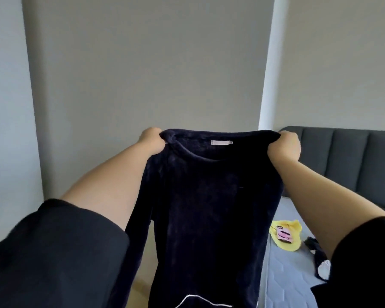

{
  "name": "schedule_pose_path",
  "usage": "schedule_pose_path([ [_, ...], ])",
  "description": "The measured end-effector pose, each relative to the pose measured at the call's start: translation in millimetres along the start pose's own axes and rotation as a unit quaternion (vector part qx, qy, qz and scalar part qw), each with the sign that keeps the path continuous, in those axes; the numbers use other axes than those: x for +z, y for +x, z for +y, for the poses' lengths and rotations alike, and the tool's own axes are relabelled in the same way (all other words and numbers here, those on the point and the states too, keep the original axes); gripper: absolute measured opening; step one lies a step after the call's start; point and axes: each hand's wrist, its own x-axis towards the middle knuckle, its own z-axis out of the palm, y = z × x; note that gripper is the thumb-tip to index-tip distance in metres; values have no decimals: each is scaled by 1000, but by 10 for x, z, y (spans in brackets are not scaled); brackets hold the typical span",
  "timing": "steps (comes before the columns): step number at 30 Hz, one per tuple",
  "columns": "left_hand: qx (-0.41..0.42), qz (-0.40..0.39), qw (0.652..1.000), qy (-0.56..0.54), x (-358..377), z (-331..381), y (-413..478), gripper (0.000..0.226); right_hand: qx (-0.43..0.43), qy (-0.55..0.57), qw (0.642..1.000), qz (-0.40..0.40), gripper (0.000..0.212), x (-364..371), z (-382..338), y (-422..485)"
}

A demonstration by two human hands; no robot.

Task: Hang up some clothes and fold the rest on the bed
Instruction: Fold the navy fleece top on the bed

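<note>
Head view, one frame.

- Hands: two, both raised in front of the body and well apart. Left hand (152,141) grips the left shoulder of one navy long-sleeved top (209,207), fingers curled round a bunch of the fabric. Right hand (285,145) grips the right shoulder the same way.
- The top hangs in the air between the hands, neckline uppermost and stretched level, body falling straight down out of the frame. It touches nothing but the hands as far as can be seen. One pale neck label (221,142) shows inside the collar. One line of white piping (198,301) crosses the fabric near the lower edge. The fabric looks plush.
- Forearms bare; two dark sleeves (53,252) of the person pushed back towards the elbows.
- Bed (282,285) at right, pale blue quilted mattress, with one dark grey padded headboard (342,156) at the far right.
- On the bed: one yellow garment (286,235) carrying a pink patch, and just to its right one dark-and-white item (318,252), partly hidden by the right arm; kind cannot be told.
- Grey wall (142,74) behind the top.
</note>
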Motion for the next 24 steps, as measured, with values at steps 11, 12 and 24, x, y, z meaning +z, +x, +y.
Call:
schedule_pose_path([
  [11,125,280,952,12,-409,1790,-295,14,-29,-1,980,196,24,-2003,-66,361],
  [12,144,293,945,22,-475,1924,-325,13,-27,-1,976,214,24,-2170,-66,383],
  [24,208,237,949,-2,-51,2946,-497,31,-63,-144,935,318,26,-3206,546,581],
])
